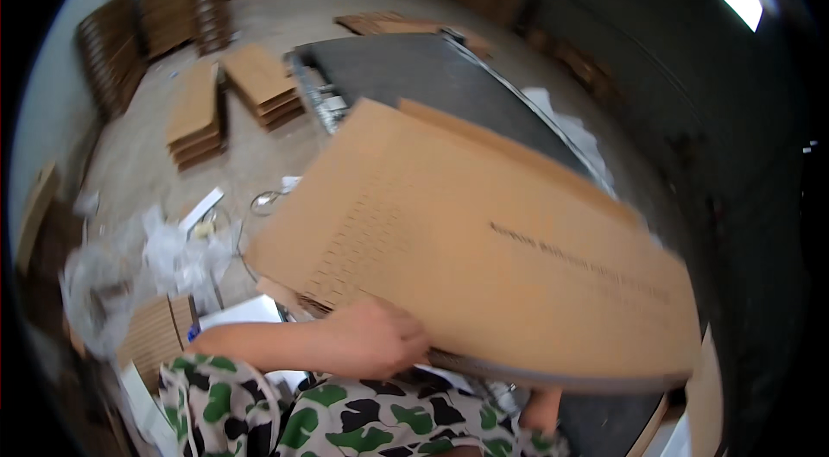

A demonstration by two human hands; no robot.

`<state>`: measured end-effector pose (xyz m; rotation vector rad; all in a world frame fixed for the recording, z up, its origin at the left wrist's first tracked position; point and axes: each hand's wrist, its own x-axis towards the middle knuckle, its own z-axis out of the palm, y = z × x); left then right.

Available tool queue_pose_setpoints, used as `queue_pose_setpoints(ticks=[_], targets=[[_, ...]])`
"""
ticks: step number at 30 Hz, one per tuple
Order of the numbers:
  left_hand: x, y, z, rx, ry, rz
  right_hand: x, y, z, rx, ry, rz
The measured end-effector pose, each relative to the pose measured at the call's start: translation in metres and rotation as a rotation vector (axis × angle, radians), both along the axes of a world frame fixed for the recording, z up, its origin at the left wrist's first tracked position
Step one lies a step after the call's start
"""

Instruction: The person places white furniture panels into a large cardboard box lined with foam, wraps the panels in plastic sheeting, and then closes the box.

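Note:
A large brown cardboard box (484, 241) with dark print on its top face fills the middle of the view. It lies tilted over the near end of a dark conveyor belt (406, 64), and a flap stands out along its far edge. My left hand (380, 338) is closed at the box's near edge, fingers curled over the cardboard. Below the near right edge, my right hand (542, 409) shows only in part; the box hides its fingers. Whether it grips the box cannot be seen.
Flat cartons lie in low stacks (259, 77) on the floor left of the belt, with taller stacks (164, 4) behind. Clear plastic wrapping (177, 250) and a corrugated cardboard piece (155, 336) lie near left. Another cardboard panel (706, 397) stands at the near right.

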<state>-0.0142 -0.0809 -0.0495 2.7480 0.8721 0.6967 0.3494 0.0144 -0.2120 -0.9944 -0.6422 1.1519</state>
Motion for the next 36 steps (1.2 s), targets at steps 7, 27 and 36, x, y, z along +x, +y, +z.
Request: queue_pose_setpoints(ticks=[7, 27, 36], targets=[[-0.063, 0.069, 0.016, 0.295, 0.036, 0.402, -0.098, 0.182, -0.013, 0.176, 0.404, 0.102], [0.064, 0.052, 0.034, 0.435, 0.126, 0.023, 0.078, 0.055, 0.033, 0.271, 0.572, -0.256], [0.132, 0.046, -0.026, 0.045, 0.270, -0.295, 0.212, -0.231, -0.086, -0.417, -0.364, -1.014]])
